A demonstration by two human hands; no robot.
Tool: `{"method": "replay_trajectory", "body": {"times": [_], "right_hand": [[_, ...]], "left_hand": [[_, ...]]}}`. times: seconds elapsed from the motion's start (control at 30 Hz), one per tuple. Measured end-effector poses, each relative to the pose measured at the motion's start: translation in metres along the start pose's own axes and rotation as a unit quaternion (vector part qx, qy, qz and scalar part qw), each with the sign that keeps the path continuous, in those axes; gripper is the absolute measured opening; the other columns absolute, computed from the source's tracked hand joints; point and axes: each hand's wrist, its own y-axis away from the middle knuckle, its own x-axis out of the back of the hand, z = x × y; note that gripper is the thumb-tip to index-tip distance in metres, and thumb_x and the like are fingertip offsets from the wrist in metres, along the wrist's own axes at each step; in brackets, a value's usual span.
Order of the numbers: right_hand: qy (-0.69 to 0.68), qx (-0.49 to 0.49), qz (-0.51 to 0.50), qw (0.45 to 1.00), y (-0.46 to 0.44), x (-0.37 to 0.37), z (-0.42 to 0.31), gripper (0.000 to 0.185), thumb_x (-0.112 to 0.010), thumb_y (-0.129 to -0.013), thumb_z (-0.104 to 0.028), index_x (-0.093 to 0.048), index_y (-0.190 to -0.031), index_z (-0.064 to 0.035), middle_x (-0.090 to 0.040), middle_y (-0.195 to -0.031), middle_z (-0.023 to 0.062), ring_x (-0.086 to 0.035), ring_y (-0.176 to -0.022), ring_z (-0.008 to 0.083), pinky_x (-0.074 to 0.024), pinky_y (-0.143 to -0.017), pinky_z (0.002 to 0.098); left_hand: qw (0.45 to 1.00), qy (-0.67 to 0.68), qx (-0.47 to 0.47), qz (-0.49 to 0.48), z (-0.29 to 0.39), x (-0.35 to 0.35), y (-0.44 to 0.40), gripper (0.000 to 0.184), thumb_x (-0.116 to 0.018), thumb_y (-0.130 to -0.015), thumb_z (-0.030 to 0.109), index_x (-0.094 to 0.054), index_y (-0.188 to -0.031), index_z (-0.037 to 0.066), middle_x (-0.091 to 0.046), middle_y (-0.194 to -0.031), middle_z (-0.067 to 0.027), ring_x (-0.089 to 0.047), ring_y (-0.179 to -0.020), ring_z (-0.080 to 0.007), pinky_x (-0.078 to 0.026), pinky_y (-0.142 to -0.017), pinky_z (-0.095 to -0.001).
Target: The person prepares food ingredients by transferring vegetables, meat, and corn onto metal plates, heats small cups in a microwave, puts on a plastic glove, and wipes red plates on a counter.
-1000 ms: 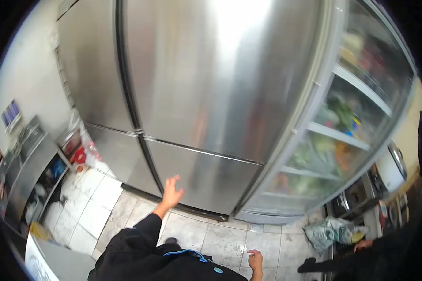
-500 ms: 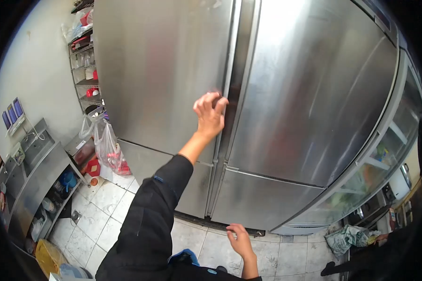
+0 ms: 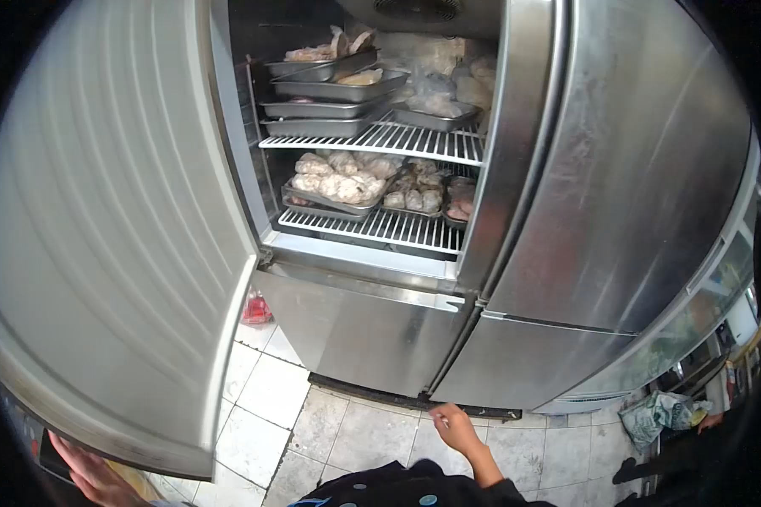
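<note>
A steel refrigerator door stands wide open on the left, its ribbed inner side facing me. My left hand is at the door's lower outer edge, fingers stretched out and partly hidden by it. My right hand hangs low in front of the refrigerator, fingers curled in, with nothing visible in it. Inside, metal trays are stacked on the upper white wire rack. Pale bagged food fills a tray on the lower rack, beside trays of smaller wrapped pieces.
A shut steel door and a glass-fronted cooler stand to the right. Below the open compartment is a shut lower door. At far right, another person's hand is near a green-and-white bag. The floor is tiled.
The left refrigerator door has swung open to the left, showing the racks and food. My left hand has moved from the door's handle edge to the lower left. My right hand's fingers have curled in.
</note>
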Motion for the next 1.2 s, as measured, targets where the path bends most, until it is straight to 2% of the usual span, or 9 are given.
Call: {"method": "replay_trajectory", "body": {"times": [0.07, 0.27, 0.37, 0.43, 0.57, 0.8, 0.9, 1.0, 1.2], "right_hand": [[-0.001, 0.06, -0.021, 0.998, -0.036, -0.006, -0.03, 0.015, -0.054, -0.082, -0.01, -0.061, -0.093, -0.0027, -0.059, -0.09, 0.0155, -0.058, -0.087, 0.0327, -0.0466, -0.076, 0.0383], [0.014, 0.15, -0.048, 0.987, -0.136, 0.006, -0.074, 0.016, -0.053, -0.083, -0.009, -0.06, -0.095, -0.0015, -0.058, -0.093, 0.0143, -0.056, -0.089, 0.0337, -0.046, -0.078, 0.0388], [0.018, 0.152, -0.008, 0.988, -0.179, 0.03, -0.077, 0.015, -0.053, -0.083, -0.01, -0.06, -0.095, -0.0017, -0.058, -0.093, 0.0137, -0.057, -0.088, 0.0334, -0.0464, -0.077, 0.0383], [0.019, 0.147, 0.008, 0.989, -0.206, 0.051, -0.084, 0.014, -0.054, -0.083, -0.008, -0.06, -0.094, -0.0014, -0.059, -0.092, 0.0128, -0.058, -0.086, 0.0325, -0.0474, -0.074, 0.0374], [0.008, 0.19, 0.099, 0.977, -0.271, 0.074, -0.089, 0.012, -0.055, -0.083, -0.005, -0.062, -0.092, -0.0013, -0.061, -0.09, 0.0133, -0.06, -0.084, 0.0302, -0.0486, -0.073, 0.0343], [-0.038, 0.281, 0.063, 0.957, -0.346, 0.047, -0.108, 0.014, -0.056, -0.081, -0.003, -0.062, -0.094, -0.0018, -0.061, -0.09, 0.0123, -0.06, -0.08, 0.0283, -0.0486, -0.071, 0.0336], [-0.057, 0.295, 0.058, 0.952, -0.35, 0.048, -0.112, 0.015, -0.057, -0.081, -0.004, -0.062, -0.095, -0.0017, -0.06, -0.092, 0.0119, -0.061, -0.081, 0.0278, -0.0488, -0.07, 0.033], [-0.075, 0.228, 0.06, 0.969, -0.347, 0.046, -0.09, 0.015, -0.056, -0.082, -0.004, -0.061, -0.096, -0.0016, -0.06, -0.092, 0.0116, -0.06, -0.08, 0.0287, -0.0492, -0.07, 0.0339], [-0.078, 0.163, 0.076, 0.981, -0.346, 0.054, -0.083, 0.015, -0.055, -0.083, -0.006, -0.061, -0.097, -0.0034, -0.06, -0.092, 0.0113, -0.06, -0.078, 0.0302, -0.0497, -0.067, 0.0347]], "left_hand": [[0.929, -0.338, -0.136, -0.065, -0.023, 0.045, -0.066, 0.065, -0.035, -0.092, 0.044, -0.023, -0.14, 0.003, -0.023, -0.144, -0.0117, -0.021, -0.133, -0.0248, -0.018, -0.108, -0.0382], [0.933, -0.293, -0.165, 0.129, -0.061, 0.039, -0.098, 0.05, -0.04, -0.092, 0.029, -0.035, -0.132, 0.001, -0.032, -0.14, -0.0138, -0.033, -0.126, -0.0248, -0.026, -0.104, -0.0372], [0.729, -0.409, -0.541, 0.095, -0.037, -0.028, -0.096, 0.026, -0.063, -0.084, 0.018, -0.048, -0.098, 0.002, -0.056, -0.079, -0.0084, -0.059, -0.076, -0.018, -0.053, -0.069, -0.032], [0.733, -0.115, -0.658, 0.126, -0.07, -0.183, -0.051, 0.031, -0.058, -0.087, 0.031, -0.051, -0.097, 0.003, -0.053, -0.077, -0.0028, -0.055, -0.074, -0.0142, -0.05, -0.071, -0.0294], [0.87, -0.029, -0.405, -0.281, -0.142, -0.365, -0.03, 0.031, -0.06, -0.08, 0.019, -0.051, -0.105, 0.002, -0.056, -0.098, -0.0084, -0.056, -0.09, -0.0188, -0.045, -0.082, -0.0311], [0.59, -0.244, -0.278, -0.718, -0.316, -0.707, 0.05, 0.074, -0.063, -0.073, 0.042, -0.036, -0.133, 0.009, -0.039, -0.133, -0.0223, -0.04, -0.12, -0.0391, -0.036, -0.098, -0.0428], [0.59, -0.261, -0.216, -0.733, -0.381, -0.748, 0.074, 0.08, -0.067, -0.062, 0.055, -0.049, -0.121, 0.005, -0.049, -0.122, -0.0234, -0.046, -0.114, -0.0362, -0.037, -0.095, -0.0418], [0.418, -0.324, -0.252, -0.811, -0.369, -0.769, 0.062, 0.064, -0.068, -0.059, 0.047, -0.059, -0.104, 0.003, -0.058, -0.109, -0.0189, -0.057, -0.097, -0.0295, -0.045, -0.082, -0.039], [0.641, -0.3, -0.131, -0.694, -0.363, -0.813, 0.034, 0.04, -0.068, -0.065, 0.025, -0.063, -0.096, 0.0, -0.063, -0.096, -0.018, -0.062, -0.087, -0.03, -0.05, -0.072, -0.0389]]}}
